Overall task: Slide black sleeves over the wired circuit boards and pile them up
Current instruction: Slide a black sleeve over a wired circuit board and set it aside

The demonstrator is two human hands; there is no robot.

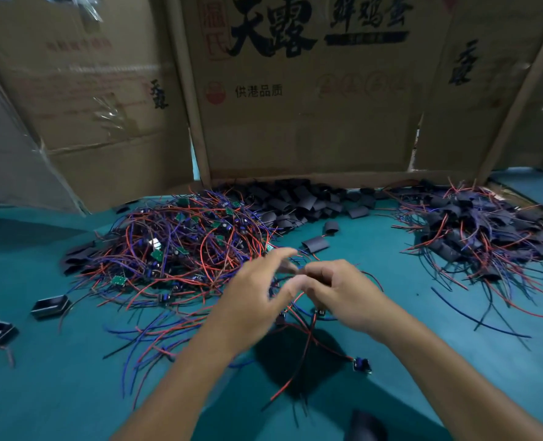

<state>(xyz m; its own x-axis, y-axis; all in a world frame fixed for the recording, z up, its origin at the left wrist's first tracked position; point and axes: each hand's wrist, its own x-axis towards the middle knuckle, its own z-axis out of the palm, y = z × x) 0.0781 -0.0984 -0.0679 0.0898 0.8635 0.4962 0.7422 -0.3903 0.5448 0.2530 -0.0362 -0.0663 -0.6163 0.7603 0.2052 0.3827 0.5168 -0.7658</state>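
A tangled heap of bare circuit boards with red and blue wires (181,246) lies left of centre on the teal table (73,393). Empty black sleeves (305,198) are heaped at the back, two loose ones (316,243) nearer. Sleeved boards (473,230) form a pile at the right. My right hand (340,294) grips a small dark piece with wires hanging below it. My left hand (257,297) is beside it, fingers spread and blurred, fingertips meeting the piece; what it holds is unclear.
Cardboard box walls (305,100) stand along the back of the table. Two small black open boxes (50,306) lie at the left edge. A wired board (361,366) and loose wires lie under my forearms. A dark object (365,424) sits at the bottom edge.
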